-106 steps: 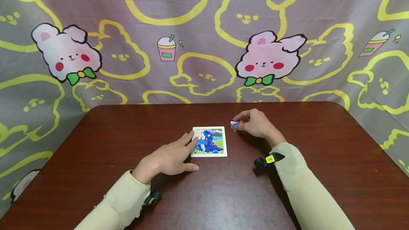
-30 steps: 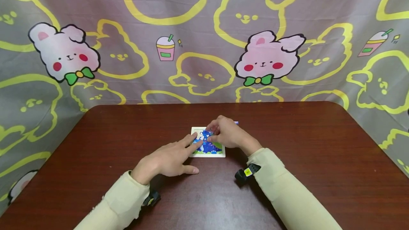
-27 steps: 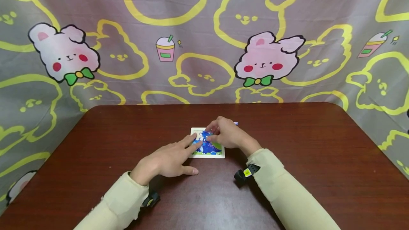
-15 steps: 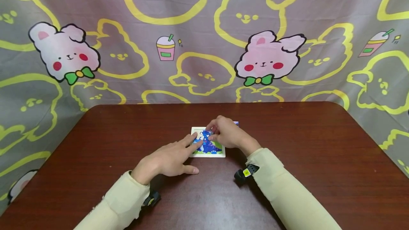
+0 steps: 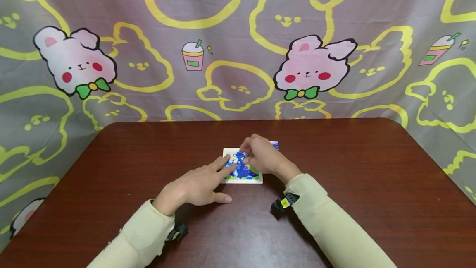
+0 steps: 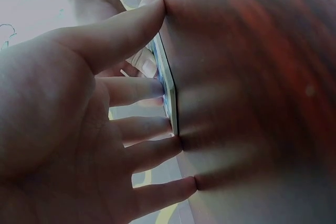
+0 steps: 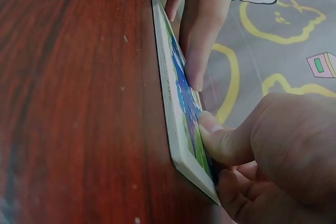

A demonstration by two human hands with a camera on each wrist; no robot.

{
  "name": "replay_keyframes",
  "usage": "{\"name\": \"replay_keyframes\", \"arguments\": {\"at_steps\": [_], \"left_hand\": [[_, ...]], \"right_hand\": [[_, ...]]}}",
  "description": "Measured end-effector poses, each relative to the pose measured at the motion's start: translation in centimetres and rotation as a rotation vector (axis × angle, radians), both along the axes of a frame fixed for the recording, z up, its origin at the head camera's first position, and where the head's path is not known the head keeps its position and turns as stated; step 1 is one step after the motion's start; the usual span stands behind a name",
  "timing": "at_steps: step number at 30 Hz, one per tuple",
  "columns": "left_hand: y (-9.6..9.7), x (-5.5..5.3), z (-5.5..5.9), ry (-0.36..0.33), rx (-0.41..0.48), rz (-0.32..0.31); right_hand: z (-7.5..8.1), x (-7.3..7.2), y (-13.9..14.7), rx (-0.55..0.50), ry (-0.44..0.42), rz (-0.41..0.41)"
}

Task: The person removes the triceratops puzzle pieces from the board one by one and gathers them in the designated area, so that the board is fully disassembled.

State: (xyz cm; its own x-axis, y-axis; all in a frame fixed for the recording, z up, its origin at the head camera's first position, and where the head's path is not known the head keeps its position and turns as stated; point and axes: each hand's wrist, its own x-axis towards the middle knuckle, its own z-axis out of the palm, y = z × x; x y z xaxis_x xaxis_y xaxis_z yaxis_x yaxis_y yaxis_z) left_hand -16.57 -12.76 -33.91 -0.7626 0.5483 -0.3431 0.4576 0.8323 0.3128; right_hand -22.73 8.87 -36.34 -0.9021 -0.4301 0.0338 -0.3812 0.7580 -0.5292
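Observation:
A small square jigsaw puzzle (image 5: 242, 181) with a pale frame lies on the table, showing a blue dinosaur. Cream backing shows at its upper left. My left hand (image 5: 195, 183) rests on its left side, fingers spread and straight; in the left wrist view the index and middle fingertips touch the puzzle and others reach the tabletop. My right hand (image 5: 265, 156) is over the upper right part, thumb and fingers curled at a puzzle piece (image 5: 241, 155). In the right wrist view the right thumb (image 7: 212, 129) presses on the picture. The right hand hides much of this corner.
Another puzzle piece (image 5: 275, 144) lies on the brown table (image 5: 334, 144) just beyond my right hand, partly hidden by it. A grey curtain (image 5: 238, 44) with cartoon prints hangs behind the table's far edge.
Since the oldest frame my right hand has let go of the piece on the right and moved left onto the puzzle. Over the last second it has shifted only slightly; the left hand stays put.

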Motion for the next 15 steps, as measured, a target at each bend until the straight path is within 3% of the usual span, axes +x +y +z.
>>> {"name": "replay_keyframes", "arguments": {"at_steps": [15], "left_hand": [[0.11, 0.02, -0.12, 0.0, 0.001, 0.013]], "right_hand": [[-0.39, -0.09, 0.23, -0.025, 0.046, 0.017]]}}
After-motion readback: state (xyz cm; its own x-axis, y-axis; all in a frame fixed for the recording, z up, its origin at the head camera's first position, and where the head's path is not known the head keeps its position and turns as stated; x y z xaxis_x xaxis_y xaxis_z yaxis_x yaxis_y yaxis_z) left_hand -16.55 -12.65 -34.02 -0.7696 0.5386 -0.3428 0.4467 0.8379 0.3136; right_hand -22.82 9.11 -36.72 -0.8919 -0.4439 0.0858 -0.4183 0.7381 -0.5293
